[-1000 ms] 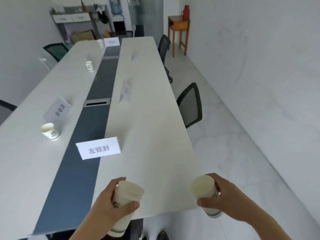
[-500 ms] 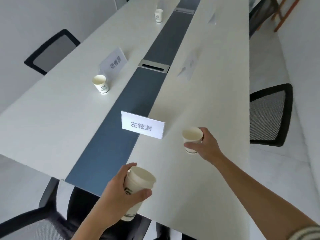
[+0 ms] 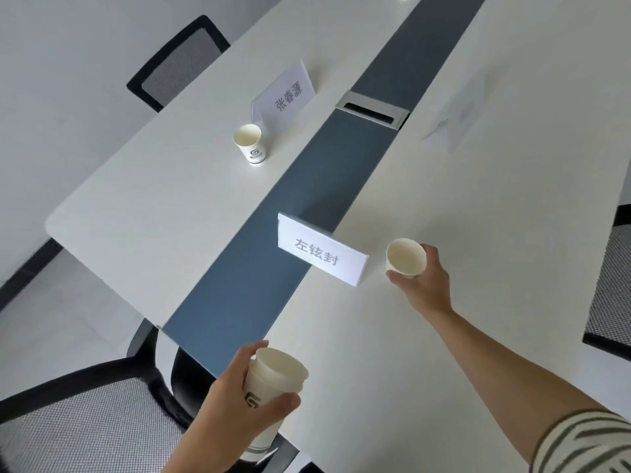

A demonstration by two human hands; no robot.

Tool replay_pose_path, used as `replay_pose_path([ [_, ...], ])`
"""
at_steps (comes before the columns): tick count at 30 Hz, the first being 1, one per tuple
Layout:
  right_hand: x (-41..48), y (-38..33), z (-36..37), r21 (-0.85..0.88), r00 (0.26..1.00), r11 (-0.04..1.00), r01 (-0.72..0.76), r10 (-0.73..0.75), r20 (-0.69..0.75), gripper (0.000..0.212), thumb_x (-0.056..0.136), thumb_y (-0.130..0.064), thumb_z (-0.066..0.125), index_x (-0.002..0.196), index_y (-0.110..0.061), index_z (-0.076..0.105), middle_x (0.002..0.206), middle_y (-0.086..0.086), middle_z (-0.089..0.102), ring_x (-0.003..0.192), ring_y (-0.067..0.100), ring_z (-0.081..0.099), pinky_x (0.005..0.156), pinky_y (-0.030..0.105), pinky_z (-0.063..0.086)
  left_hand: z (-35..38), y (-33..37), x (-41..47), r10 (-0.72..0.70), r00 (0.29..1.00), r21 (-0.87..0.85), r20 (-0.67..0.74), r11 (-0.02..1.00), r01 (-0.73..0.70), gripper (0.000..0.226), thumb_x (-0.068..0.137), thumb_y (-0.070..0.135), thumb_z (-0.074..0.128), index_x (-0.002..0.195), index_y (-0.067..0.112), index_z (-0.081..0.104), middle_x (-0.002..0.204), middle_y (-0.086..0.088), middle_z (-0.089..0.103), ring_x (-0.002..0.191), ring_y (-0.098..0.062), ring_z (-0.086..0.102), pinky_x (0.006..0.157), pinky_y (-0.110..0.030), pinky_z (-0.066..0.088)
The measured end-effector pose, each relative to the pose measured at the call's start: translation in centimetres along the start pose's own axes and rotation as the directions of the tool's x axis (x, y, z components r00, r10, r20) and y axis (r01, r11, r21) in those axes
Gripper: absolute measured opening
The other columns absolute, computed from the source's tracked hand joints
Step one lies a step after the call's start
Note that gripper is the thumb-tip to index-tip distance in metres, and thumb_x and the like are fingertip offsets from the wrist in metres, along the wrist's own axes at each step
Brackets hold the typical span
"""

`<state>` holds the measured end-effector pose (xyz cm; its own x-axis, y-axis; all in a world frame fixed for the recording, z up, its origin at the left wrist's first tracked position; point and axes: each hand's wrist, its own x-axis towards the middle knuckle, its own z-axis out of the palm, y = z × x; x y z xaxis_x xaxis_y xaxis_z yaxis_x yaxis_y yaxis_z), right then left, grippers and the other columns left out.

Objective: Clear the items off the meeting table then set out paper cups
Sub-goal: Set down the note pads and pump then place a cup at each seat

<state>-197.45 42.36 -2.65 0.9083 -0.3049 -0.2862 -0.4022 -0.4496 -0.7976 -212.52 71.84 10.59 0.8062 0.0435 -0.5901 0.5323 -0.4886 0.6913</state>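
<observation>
My right hand (image 3: 423, 285) grips a single white paper cup (image 3: 405, 257), held upright at the table surface just right of the near name card (image 3: 321, 255). Whether its base touches the table is hidden by my fingers. My left hand (image 3: 235, 401) holds a stack of nested paper cups (image 3: 269, 387) over the near end of the long white meeting table (image 3: 170, 206). Another paper cup (image 3: 250, 139) with a logo stands on the left half, in front of a second name card (image 3: 285, 92).
A dark blue strip (image 3: 307, 206) with a metal cable box (image 3: 372, 109) runs down the table's middle. Mesh chairs stand at the far left (image 3: 177, 63), near left (image 3: 85, 421) and right edge (image 3: 611, 288). A transparent card stand (image 3: 457, 114) sits on the right half.
My view has dropped and swung left over the table end. My right hand carried its cup from beside the table forward and down, to the spot right of the near name card.
</observation>
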Motion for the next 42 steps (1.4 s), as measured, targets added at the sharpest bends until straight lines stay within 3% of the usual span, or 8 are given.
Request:
replay_pose_path([
  [7,-1.6,0.4,-3.1,-0.112,0.996,0.994,-0.011,0.02,0.081,0.083,0.067,-0.03,0.084,0.138,-0.022,0.041,0.134,-0.001,0.054,0.122,0.02,0.053,0.096,0.036,0.045,1.0,3.2,0.7,0.125,0.991,0.032,0.042,0.991,-0.127,0.079,0.049,0.056,0.08,0.119,0.046,0.044,0.103,0.006,0.068,0.09,-0.001,0.065,0.07,-0.018,0.053],
  [14,-11.5,-2.5,-11.6,-0.066,0.994,0.996,-0.058,0.064,0.085,0.022,0.078,-0.031,0.075,0.096,-0.018,0.072,0.088,-0.003,0.073,0.087,0.016,0.069,0.085,0.035,0.055,2.5,6.5,-0.5,0.341,0.926,0.093,0.163,0.929,-0.358,0.07,0.065,0.035,0.085,0.12,0.044,0.043,0.105,0.01,0.065,0.091,-0.003,0.063,0.067,-0.014,0.051],
  [19,-22.8,-4.4,-16.5,0.104,0.998,0.994,-0.046,0.04,0.052,0.009,0.08,-0.03,0.075,0.078,-0.022,0.073,0.073,-0.007,0.073,0.067,0.003,0.065,0.064,0.016,0.049,6.8,9.2,-2.3,0.458,0.809,0.131,0.368,0.836,-0.533,0.079,0.055,0.051,0.081,0.121,0.05,0.037,0.109,0.016,0.059,0.099,-0.008,0.06,0.078,-0.02,0.051],
  [23,-27.6,-3.6,-19.7,0.193,0.996,0.977,-0.09,0.093,-0.004,0.016,0.081,-0.036,0.073,0.076,-0.021,0.073,0.07,0.0,0.073,0.062,0.003,0.061,0.06,0.018,0.045,11.5,12.4,-5.0,0.526,0.689,0.096,0.498,0.756,-0.647,0.066,0.057,0.046,0.083,0.11,0.045,0.044,0.102,0.023,0.059,0.093,-0.004,0.06,0.076,-0.026,0.057],
  [27,-29.7,-1.9,-23.7,0.254,0.989,0.961,-0.108,0.13,-0.071,0.016,0.08,-0.032,0.076,0.077,-0.016,0.074,0.074,0.011,0.073,0.059,0.007,0.061,0.054,0.018,0.045,16.3,15.0,-7.8,0.54,0.589,0.059,0.602,0.705,-0.707,0.062,0.057,0.038,0.086,0.107,0.042,0.048,0.099,0.017,0.059,0.086,-0.012,0.06,0.059,-0.026,0.056],
  [31,-30.9,0.7,-28.7,0.292,0.989,0.948,-0.125,0.143,-0.042,0.007,0.076,-0.016,0.079,0.079,-0.01,0.076,0.071,0.013,0.073,0.053,0.007,0.058,0.05,0.017,0.044,21.5,17.1,-10.6,0.58,0.517,0.055,0.63,0.631,-0.774,0.067,0.054,0.042,0.086,0.11,0.043,0.049,0.103,0.019,0.06,0.092,-0.012,0.06,0.076,-0.031,0.057],
  [38,-31.4,7.8,-38.5,0.27,0.981,0.944,-0.189,0.192,0.015,0.022,0.07,-0.007,0.078,0.09,-0.009,0.069,0.076,0.011,0.076,0.054,0.01,0.063,0.049,0.022,0.05,32.7,19.3,-15.4,0.594,0.516,0.056,0.617,0.621,-0.782,0.074,0.051,0.046,0.085,0.116,0.042,0.049,0.106,0.019,0.062,0.098,-0.008,0.06,0.083,-0.021,0.053],
  [42,-30.6,10.6,-42.8,0.291,0.983,0.939,-0.183,0.175,0.056,0.017,0.072,0.004,0.065,0.088,-0.003,0.067,0.065,0.007,0.07,0.054,0.013,0.062,0.048,0.024,0.047,37.1,20.0,-16.3,0.576,0.536,0.072,0.617,0.638,-0.767,0.07,0.053,0.045,0.085,0.113,0.047,0.049,0.106,0.028,0.059,0.099,0.0,0.06,0.083,-0.019,0.053],
])
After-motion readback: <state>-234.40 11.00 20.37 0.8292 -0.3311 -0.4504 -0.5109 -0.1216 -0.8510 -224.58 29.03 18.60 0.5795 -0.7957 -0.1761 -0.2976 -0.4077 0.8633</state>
